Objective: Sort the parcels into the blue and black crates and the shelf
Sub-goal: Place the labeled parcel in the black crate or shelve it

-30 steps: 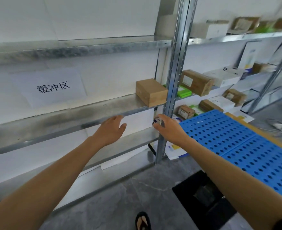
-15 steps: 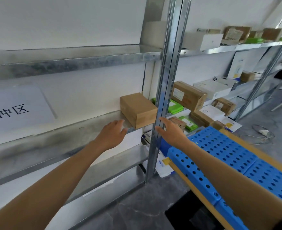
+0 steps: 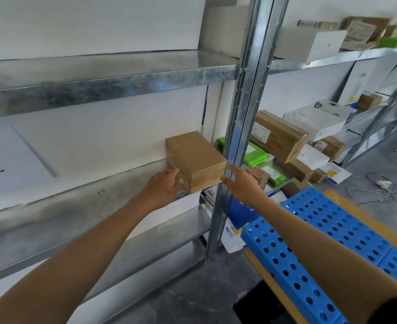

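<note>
parcel (image 3: pixel 196 160): brown box, flat on the middle shelf (image 3: pixel 76 206), right end, just beside the upright post (image 3: pixel 246 101).
left hand (image 3: pixel 162 185): fingers straight, tips at the parcel's lower left side, not curled round it.
right hand (image 3: pixel 239 183): fingers extended at the parcel's front right corner, holding nothing.
step: probably handling this parcel at the shelf; placing or taking, cannot tell.
next: if lifting, palms must press both sides and clear the post.
</note>
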